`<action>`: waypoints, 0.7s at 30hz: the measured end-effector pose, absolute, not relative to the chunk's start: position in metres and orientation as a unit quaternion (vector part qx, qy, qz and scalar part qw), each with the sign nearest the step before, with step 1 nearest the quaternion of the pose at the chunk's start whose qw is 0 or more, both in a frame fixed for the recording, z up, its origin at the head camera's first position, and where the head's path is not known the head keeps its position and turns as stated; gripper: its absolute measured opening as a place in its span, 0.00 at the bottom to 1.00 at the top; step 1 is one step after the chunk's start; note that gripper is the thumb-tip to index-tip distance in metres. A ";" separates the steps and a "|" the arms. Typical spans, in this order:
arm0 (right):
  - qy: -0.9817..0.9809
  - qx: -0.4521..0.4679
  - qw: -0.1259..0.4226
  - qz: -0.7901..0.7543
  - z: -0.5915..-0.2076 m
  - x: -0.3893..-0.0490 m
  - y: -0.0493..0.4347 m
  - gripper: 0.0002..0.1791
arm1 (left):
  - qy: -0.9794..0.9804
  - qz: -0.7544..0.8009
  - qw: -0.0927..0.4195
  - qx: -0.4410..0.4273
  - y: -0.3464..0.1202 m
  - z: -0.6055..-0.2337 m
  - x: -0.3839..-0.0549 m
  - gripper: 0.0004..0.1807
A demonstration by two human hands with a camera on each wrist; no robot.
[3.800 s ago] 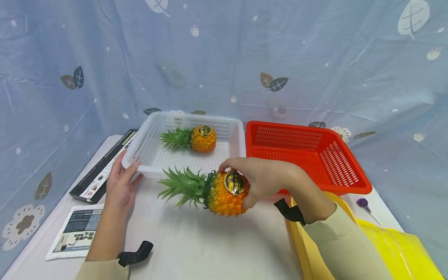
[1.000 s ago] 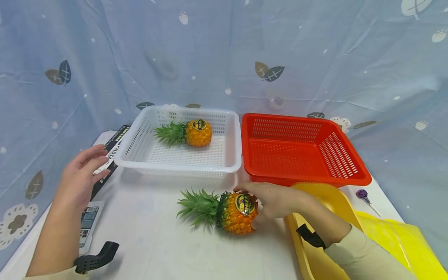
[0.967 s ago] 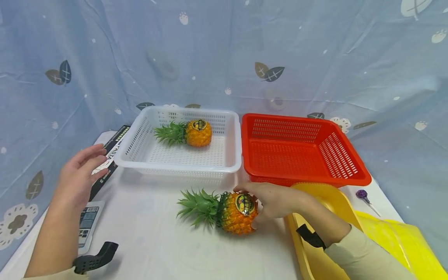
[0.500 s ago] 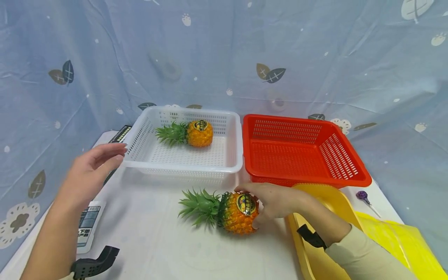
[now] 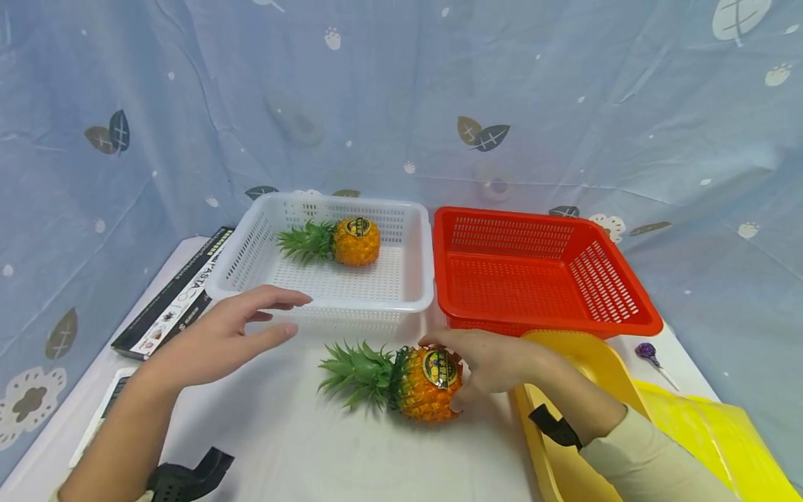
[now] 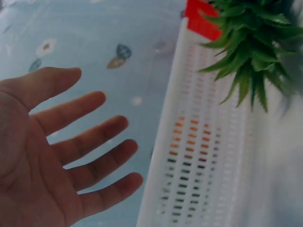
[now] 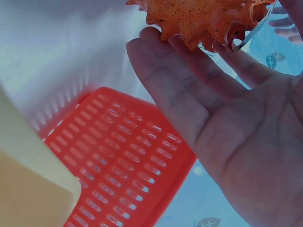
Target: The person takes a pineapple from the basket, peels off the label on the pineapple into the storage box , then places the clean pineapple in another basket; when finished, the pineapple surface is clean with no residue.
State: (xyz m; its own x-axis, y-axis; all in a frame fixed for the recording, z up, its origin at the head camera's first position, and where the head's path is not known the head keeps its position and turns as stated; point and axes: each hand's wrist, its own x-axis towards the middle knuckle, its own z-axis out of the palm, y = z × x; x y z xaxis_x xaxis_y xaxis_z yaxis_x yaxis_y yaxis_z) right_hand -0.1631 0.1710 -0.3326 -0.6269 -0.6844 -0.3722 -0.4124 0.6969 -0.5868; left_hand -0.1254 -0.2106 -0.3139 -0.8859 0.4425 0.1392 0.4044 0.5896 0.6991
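Observation:
On the white table a pineapple [image 5: 422, 399] lies on its side, leaves [image 6: 251, 52] to the left and a dark label on top. My right hand [image 5: 495, 359] holds its blunt end, thumb on the near side and fingers on the far side. The right wrist view has the fingertips against the knobbly orange skin [image 7: 199, 21]. My left hand [image 5: 219, 345] is in the air left of the leaves, fingers extended and spread, holding nothing. It overlaps the front rim of a white basket [image 5: 351, 305]. Inside that basket lies a second pineapple [image 5: 359, 249].
Right of the white basket stands a red basket [image 5: 521, 286]. A yellow bin [image 5: 577, 341] is under my right forearm, beside a yellow package [image 5: 709, 432] and a purple lollipop [image 5: 646, 351]. A black-and-white box [image 5: 176, 307] and a flat packet [image 5: 100, 418] lie at left.
Held in the air 3.8 seconds ago, the pineapple has come down onto the table under my right hand. My left hand left the white basket's corner, then moved right towards the leaves.

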 end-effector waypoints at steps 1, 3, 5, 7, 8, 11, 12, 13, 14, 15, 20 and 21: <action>0.872 -0.315 0.296 -0.229 -0.333 -0.163 0.171 0.44 | 0.892 0.382 0.024 0.243 -0.207 -0.315 -0.125 0.20; 0.872 -0.319 0.293 -0.226 -0.333 -0.164 0.172 0.44 | 0.891 0.376 0.024 0.253 -0.200 -0.318 -0.126 0.20; 0.872 -0.323 0.290 -0.225 -0.333 -0.164 0.172 0.44 | 0.893 0.368 0.021 0.259 -0.194 -0.321 -0.126 0.20; 0.871 -0.326 0.289 -0.226 -0.332 -0.164 0.172 0.43 | 0.894 0.358 0.017 0.268 -0.188 -0.323 -0.127 0.20; 0.871 -0.329 0.287 -0.225 -0.332 -0.164 0.173 0.43 | 0.895 0.354 0.017 0.272 -0.185 -0.324 -0.127 0.21; 0.869 -0.336 0.283 -0.229 -0.331 -0.164 0.173 0.42 | 0.898 0.339 0.025 0.281 -0.175 -0.325 -0.129 0.22; 0.870 -0.337 0.281 -0.227 -0.331 -0.164 0.173 0.42 | 0.898 0.334 0.031 0.284 -0.171 -0.325 -0.129 0.23; 0.869 -0.337 0.281 -0.227 -0.330 -0.163 0.173 0.42 | 0.899 0.328 0.039 0.287 -0.167 -0.325 -0.129 0.24; 0.870 -0.338 0.280 -0.226 -0.330 -0.163 0.173 0.42 | 0.900 0.322 0.045 0.290 -0.163 -0.324 -0.129 0.25; 0.869 -0.338 0.281 -0.227 -0.330 -0.163 0.173 0.42 | 0.901 0.315 0.049 0.296 -0.159 -0.324 -0.129 0.25; 0.872 -0.334 0.280 -0.223 -0.330 -0.163 0.171 0.43 | 0.907 0.268 0.064 0.318 -0.141 -0.328 -0.132 0.27; 0.873 -0.334 0.279 -0.221 -0.330 -0.163 0.171 0.43 | 0.908 0.259 0.065 0.324 -0.137 -0.329 -0.132 0.27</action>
